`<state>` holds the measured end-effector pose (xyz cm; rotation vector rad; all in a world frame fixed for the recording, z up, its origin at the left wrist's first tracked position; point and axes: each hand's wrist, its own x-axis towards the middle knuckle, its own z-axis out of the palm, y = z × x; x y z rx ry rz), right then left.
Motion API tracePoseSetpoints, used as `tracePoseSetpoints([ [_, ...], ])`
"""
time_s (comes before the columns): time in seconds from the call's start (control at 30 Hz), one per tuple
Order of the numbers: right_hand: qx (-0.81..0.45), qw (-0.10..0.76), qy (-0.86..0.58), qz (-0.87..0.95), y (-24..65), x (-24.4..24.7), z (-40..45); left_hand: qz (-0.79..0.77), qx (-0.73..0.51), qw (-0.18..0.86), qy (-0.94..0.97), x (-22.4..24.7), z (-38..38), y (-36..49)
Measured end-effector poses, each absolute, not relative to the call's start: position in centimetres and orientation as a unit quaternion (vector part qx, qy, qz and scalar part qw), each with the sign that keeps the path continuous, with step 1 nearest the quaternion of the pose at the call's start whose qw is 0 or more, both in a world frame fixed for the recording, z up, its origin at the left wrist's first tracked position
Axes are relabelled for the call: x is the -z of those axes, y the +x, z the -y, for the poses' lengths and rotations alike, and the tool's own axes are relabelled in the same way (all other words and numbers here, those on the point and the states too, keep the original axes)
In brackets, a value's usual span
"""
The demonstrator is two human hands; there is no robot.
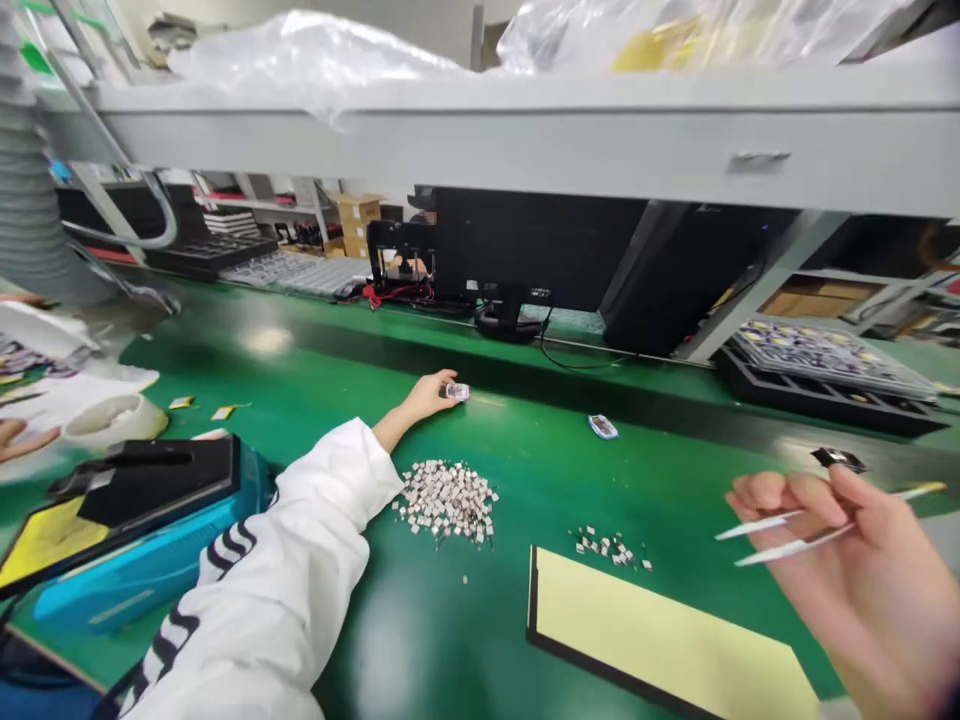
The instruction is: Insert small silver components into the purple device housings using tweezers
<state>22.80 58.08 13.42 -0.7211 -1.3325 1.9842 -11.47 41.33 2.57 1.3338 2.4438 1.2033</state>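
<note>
Stretched out over the green bench, my left hand [421, 399] grips a small electronic device [457, 392] with a pale casing. My right hand [847, 550] is raised at the right with its fingers closed around white tweezers [780, 550], whose tips point left and stand apart. A small black part [838, 459] shows just above the right fingers; I cannot tell whether they touch it. Another similar device [602, 427] lies on the bench between my hands. A heap of tiny silvery parts [448, 500] sits by my left sleeve, and a smaller group [611, 547] lies farther right.
A pale yellow pad [660, 635] with a dark edge lies at the front. A blue machine [150, 560] and a tape roll [112, 418] stand left, near another person's hand [26, 442]. A black monitor [540, 245] stands behind, beneath a grey shelf [480, 150]. Stacked trays [832, 370] are at right.
</note>
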Motion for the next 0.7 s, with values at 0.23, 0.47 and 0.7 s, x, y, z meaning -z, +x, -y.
tracePoseSetpoints([
  [0.23,-0.772,0.238,-0.184,0.560,22.6,-14.4,-54.4,-0.690,-0.531,0.072,0.487,-10.3,-38.1,1.4],
  [0.47,-0.785,0.285,-0.185,0.519,23.1,-15.4,-51.5,-0.658,-0.549,0.084,0.509,-12.8,-34.7,9.0],
  [0.7,-0.800,0.279,-0.135,0.514,22.5,-15.0,-50.6,-0.680,-0.499,0.067,0.533,-12.6,-34.7,10.0],
])
